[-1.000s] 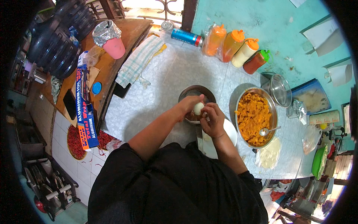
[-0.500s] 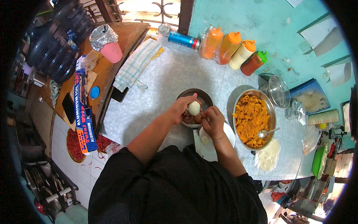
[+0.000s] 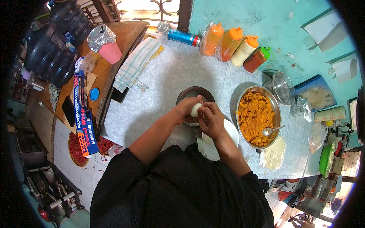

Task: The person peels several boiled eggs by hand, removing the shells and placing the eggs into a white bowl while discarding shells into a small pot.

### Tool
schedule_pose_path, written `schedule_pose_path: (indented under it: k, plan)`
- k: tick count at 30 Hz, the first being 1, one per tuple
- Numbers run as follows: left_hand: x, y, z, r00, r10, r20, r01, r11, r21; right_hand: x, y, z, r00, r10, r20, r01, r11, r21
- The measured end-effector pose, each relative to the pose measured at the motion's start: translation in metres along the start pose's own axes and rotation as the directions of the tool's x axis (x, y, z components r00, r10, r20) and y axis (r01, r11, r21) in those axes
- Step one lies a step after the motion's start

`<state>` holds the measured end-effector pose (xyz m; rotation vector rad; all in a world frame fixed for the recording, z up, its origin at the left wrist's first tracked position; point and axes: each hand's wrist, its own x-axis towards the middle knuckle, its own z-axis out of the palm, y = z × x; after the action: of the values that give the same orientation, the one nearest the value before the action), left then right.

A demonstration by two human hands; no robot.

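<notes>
Over a round dark-rimmed pan (image 3: 190, 90), my left hand (image 3: 186, 107) is closed around a whitish peeled-looking egg (image 3: 196, 110). My right hand (image 3: 212, 118) touches the egg's right side, its fingers bent and pressed against it. The two hands cover much of the pan and what lies inside it. Under my right wrist is a white plate (image 3: 230, 133), partly hidden by the forearm. A pale flat-sided object (image 3: 211, 152) lies beside the plate, close to my body.
To the right stands an oval metal bowl (image 3: 278, 114) of orange mash with a spoon (image 3: 268, 131). Several sauce bottles (image 3: 231, 43) and a blue can (image 3: 183, 37) line the back. A checked cloth (image 3: 137, 64) and a foil box (image 3: 84, 110) are at left.
My right hand has moved up and slightly left, its fingers now on the egg's side. The left hand still holds the egg, now more covered. The whole view has shifted slightly.
</notes>
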<state>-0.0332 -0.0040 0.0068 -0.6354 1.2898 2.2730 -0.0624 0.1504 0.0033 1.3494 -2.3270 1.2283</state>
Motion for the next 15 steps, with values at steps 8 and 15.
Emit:
schedule_pose_path:
  k: [8, 15]
  plan:
    - [0.013, -0.009, -0.009, 0.999, 0.026, -0.046, -0.024, 0.998, 0.059, 0.002, 0.001, -0.002, 0.998, -0.024, 0.065, 0.027, 0.999, -0.038]
    - [0.013, -0.005, -0.017, 0.999, 0.013, 0.048, -0.007, 0.994, -0.109, 0.002, 0.004, -0.011, 1.0, 0.021, -0.017, -0.023, 0.997, -0.079]
